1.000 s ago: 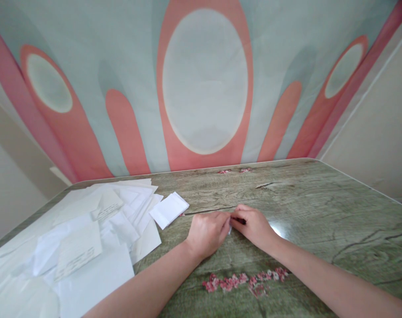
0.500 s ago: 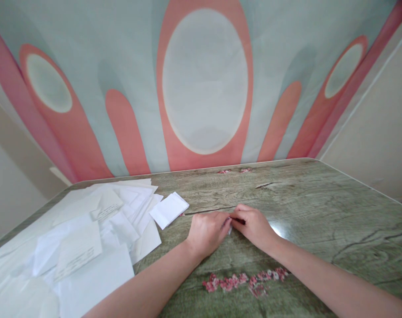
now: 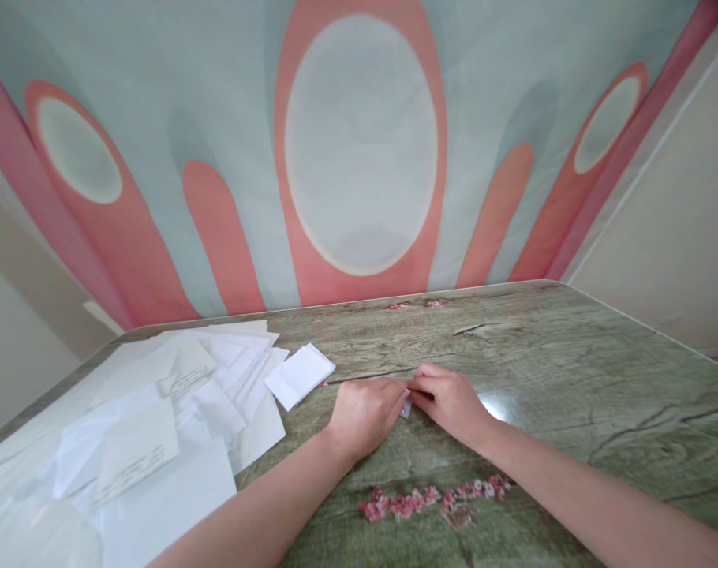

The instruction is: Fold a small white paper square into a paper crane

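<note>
Over the middle of the wood-grain table, my left hand [image 3: 366, 416] and my right hand [image 3: 450, 401] meet at the fingertips. Both are closed in a pinch on a small piece of white paper [image 3: 405, 409]. Only a little corner of the paper shows below the fingers; the rest is hidden by my hands. Just beyond my left hand lies a small stack of folded white paper [image 3: 300, 376], apart from the fingers.
A loose heap of white paper sheets [image 3: 158, 505], some with printed lines, spreads over the left side of the table [image 3: 572, 379]. Behind the table's far edge rises a wall covering [image 3: 359, 142] with pink and grey shapes. Pink flowers [image 3: 403, 502] are printed on the tabletop.
A bit more of the white paper's corner shows beneath my fingertips. My hands keep the same place and pinch, while the whole view has shifted slightly.
</note>
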A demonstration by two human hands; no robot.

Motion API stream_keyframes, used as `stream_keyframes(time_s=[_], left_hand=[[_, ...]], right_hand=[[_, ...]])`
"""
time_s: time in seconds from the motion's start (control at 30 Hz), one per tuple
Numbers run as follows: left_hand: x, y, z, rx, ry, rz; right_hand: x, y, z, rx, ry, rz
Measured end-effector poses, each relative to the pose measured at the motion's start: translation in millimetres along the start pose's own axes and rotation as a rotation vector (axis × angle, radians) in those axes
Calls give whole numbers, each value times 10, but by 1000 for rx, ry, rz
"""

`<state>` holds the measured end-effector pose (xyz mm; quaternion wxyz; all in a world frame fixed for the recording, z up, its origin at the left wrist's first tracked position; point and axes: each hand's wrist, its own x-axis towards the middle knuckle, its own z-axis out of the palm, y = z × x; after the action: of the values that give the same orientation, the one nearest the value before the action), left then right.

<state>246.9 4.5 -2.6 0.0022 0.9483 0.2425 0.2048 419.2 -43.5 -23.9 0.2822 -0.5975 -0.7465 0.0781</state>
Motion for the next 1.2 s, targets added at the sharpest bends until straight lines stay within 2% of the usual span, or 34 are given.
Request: stream_keyframes(time_s=[0.43, 0.63, 0.8, 1.2], left_hand=[[-23, 15, 14, 49, -59, 0], [-32, 27, 17, 109, -115, -35], [-49, 50, -6, 78, -120, -75], [-54, 45, -4, -20, -146, -167]], right_hand=[[-2, -30, -15, -16, 4, 8], [-3, -31, -15, -24, -3, 1], [-5, -8, 13, -28, 2, -5], [-41, -18, -3, -239, 13, -115]])
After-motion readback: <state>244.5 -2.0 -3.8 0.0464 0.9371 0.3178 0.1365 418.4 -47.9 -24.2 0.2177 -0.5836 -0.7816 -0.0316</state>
